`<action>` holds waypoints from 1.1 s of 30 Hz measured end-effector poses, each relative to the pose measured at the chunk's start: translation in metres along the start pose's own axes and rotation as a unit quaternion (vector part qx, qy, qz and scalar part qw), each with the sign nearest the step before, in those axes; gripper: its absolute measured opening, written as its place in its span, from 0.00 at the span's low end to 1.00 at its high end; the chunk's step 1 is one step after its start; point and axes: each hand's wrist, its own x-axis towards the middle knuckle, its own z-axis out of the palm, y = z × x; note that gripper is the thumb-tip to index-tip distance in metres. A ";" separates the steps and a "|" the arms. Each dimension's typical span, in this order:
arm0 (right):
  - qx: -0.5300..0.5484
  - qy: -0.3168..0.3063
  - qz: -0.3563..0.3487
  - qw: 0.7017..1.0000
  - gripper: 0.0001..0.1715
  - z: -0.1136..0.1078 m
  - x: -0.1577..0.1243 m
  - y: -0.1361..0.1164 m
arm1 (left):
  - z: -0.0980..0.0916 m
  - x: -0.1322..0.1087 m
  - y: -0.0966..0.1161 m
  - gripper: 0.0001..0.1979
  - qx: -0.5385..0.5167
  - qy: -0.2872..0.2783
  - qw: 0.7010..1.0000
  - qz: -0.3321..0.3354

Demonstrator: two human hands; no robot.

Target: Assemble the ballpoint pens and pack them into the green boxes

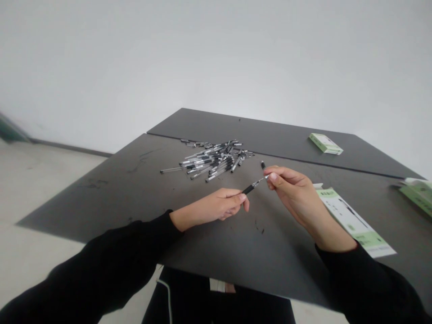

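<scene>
My left hand is closed around a pen with a black grip, its tip pointing up and to the right. Pinched in the fingers of my right hand is a small pen cap with a dark end showing above the fingertips. The pen's tip lies close by the right fingertips; whether it touches the cap I cannot tell. Beyond the hands is a loose pile of clear pens with black parts, along with small caps at its far side.
A green and white pen box lies flat beside my right forearm. Another green box rests on the far dark table, and a third green package sits at the right edge. A seam divides the two dark tabletops. A white wall stands behind.
</scene>
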 end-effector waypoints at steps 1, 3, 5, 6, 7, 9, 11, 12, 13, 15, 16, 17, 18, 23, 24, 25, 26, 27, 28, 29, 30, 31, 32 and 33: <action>0.001 -0.004 -0.003 1.000 0.09 0.001 -0.001 -0.001 | 0.000 0.000 0.000 0.19 -0.001 -0.001 1.000 -0.002; 0.004 -0.008 -0.006 1.000 0.08 0.002 -0.003 -0.001 | 0.000 0.000 0.000 0.19 0.000 -0.005 1.000 -0.006; 0.005 -0.012 -0.007 1.000 0.07 0.004 -0.003 -0.001 | -0.001 -0.001 0.001 0.18 0.006 -0.010 1.000 -0.005; 0.006 -0.015 -0.006 1.000 0.07 0.004 -0.003 -0.001 | -0.002 -0.002 0.003 0.18 0.009 -0.012 1.000 -0.003; 0.007 -0.016 -0.006 1.000 0.07 0.005 -0.003 0.000 | -0.002 -0.003 0.004 0.18 0.013 -0.013 1.000 0.000; 0.012 -0.017 -0.002 1.000 0.07 0.005 -0.003 0.000 | -0.004 -0.003 0.005 0.18 0.017 -0.014 1.000 0.007; 0.018 -0.008 0.002 1.000 0.08 0.006 -0.003 -0.001 | -0.004 -0.003 0.006 0.18 0.017 -0.015 1.000 0.008; 0.023 -0.002 0.003 1.000 0.08 0.006 -0.004 -0.001 | -0.004 -0.003 0.006 0.18 0.015 -0.015 1.000 0.006; 0.028 0.006 0.001 1.000 0.08 0.006 -0.004 -0.002 | -0.004 -0.002 0.006 0.18 0.011 -0.015 1.000 0.003; 0.034 0.016 -0.010 0.999 0.07 0.006 -0.005 -0.004 | -0.004 -0.002 0.006 0.18 0.004 -0.014 1.000 -0.004; 0.032 0.016 -0.014 0.999 0.07 0.006 -0.005 -0.004 | -0.003 -0.002 0.006 0.18 0.003 -0.014 1.000 -0.006; 0.028 0.014 -0.019 0.999 0.07 0.007 -0.005 -0.004 | -0.003 -0.002 0.007 0.18 0.005 -0.013 1.000 -0.007; 0.021 0.010 -0.021 0.999 0.07 0.007 -0.005 -0.004 | -0.002 -0.003 0.007 0.18 0.010 -0.013 1.000 -0.007; -0.004 -0.022 -0.006 1.000 0.10 0.012 -0.007 -0.001 | -0.001 -0.003 0.007 0.18 0.033 -0.005 0.999 0.003; -0.003 -0.024 0.002 1.000 0.10 0.014 -0.008 -0.001 | -0.002 -0.002 0.007 0.18 0.029 -0.003 1.000 0.001; 0.001 -0.023 0.011 1.000 0.11 0.015 -0.009 0.000 | -0.002 -0.001 0.006 0.18 0.021 -0.002 1.000 -0.007; 0.005 -0.020 0.021 1.000 0.12 0.017 -0.010 0.001 | -0.002 0.000 0.006 0.18 0.010 0.001 1.000 -0.019; 0.010 -0.018 0.033 0.999 0.13 0.018 -0.011 0.002 | -0.002 0.001 0.006 0.19 -0.002 0.005 0.999 -0.035; 0.014 -0.018 0.044 0.999 0.14 0.020 -0.012 0.002 | -0.002 0.002 0.007 0.20 -0.014 0.010 0.999 -0.051; 0.017 -0.018 0.053 0.998 0.15 0.020 -0.013 0.003 | -0.002 0.002 0.007 0.21 -0.024 0.014 0.998 -0.062; 0.020 -0.019 0.058 0.998 0.16 0.021 -0.013 0.003 | -0.002 0.003 0.007 0.21 -0.030 0.021 0.997 -0.066; 0.022 -0.017 0.060 0.998 0.16 0.021 -0.014 0.004 | -0.002 0.003 0.008 0.21 -0.033 0.030 0.997 -0.059; 0.024 -0.014 0.061 0.998 0.16 0.021 -0.014 0.004 | -0.001 0.002 0.008 0.20 -0.031 0.041 0.998 -0.045; 0.028 -0.012 0.061 0.998 0.16 0.021 -0.014 0.004 | -0.001 0.002 0.008 0.19 -0.024 0.052 0.998 -0.027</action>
